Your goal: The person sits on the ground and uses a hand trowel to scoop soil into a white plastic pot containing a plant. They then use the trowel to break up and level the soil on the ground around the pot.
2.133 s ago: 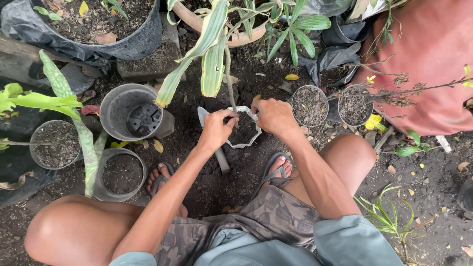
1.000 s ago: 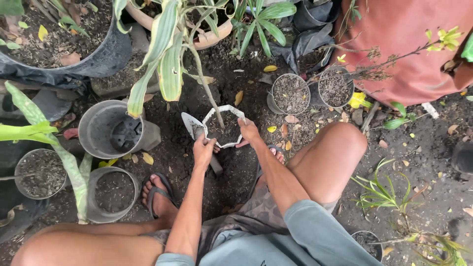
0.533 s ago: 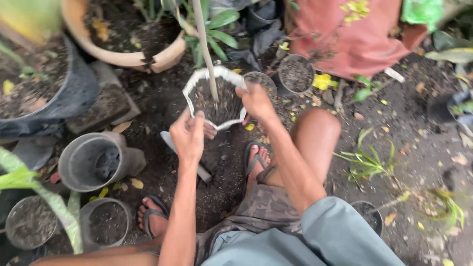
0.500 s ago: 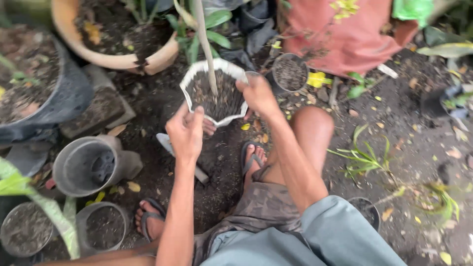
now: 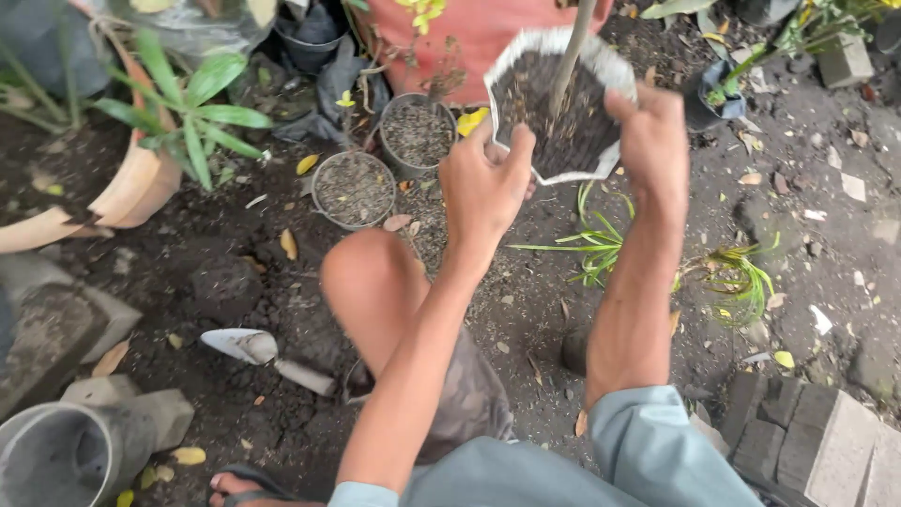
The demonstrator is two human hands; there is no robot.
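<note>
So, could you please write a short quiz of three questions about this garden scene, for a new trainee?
1. True or false: both hands grip the soil-filled planting bag.
2. Which thing lies on the ground near the person's knee?
A. a trowel
B. a watering can
C. a pair of scissors
3. Fill in the word: a thin ____ rises out of the soil in the bag.

Key
1. True: the left hand holds the near rim and the right hand holds the right rim.
2. A: the trowel lies on the dark soil, touched by no hand.
3. Stem: the stem stands up from the middle of the bag.
</note>
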